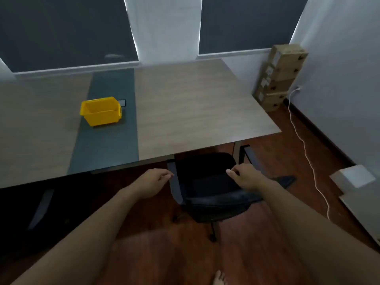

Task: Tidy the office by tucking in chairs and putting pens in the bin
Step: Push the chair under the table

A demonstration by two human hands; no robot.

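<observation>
Your surroundings, 1 of each unless noted: yellow bin [100,111] on the desk's [195,103] dark centre strip, w/ a small dark item behind it; stack of cardboard boxes [277,77] in the rt corner; white cable [304,149] trailing along the floor; flat boards [353,177] by the rt wall. Black chair [207,182] sits at the desk's near edge, seat front under the top, 2nd dark chair [39,204] barely visible at left. Your L hand [153,182] is loosely curled, fingertips at the chair's left armrest, R hand [244,175] curled over the seat; can't tell if either actually grips.
</observation>
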